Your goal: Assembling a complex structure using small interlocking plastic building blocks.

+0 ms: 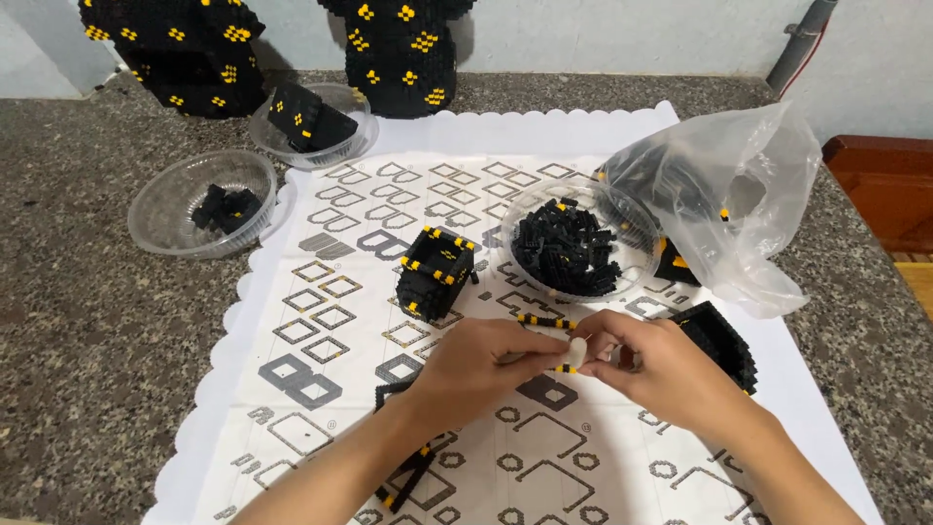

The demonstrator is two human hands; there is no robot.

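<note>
- A speckled granite desk (78,321) carries a white scallop-edged mat (321,408) printed with grey squares, under a pale wall.
- At the mat's near edge, the left hand (476,365) and right hand (661,374) meet, both pinched on a small black-and-yellow brick strip (562,367) and a white tool (577,352).
- Judgement: pressing squarely, with the strip braced by both thumbs, should seat it cleanly.
- Just beyond lie a cube-shaped block (434,272) and a clear dish of black bricks (569,248).
- A plastic bag (729,194) sits toward the right edge.
- Two dishes (199,204) and tall black models (403,53) line the far edge.
</note>
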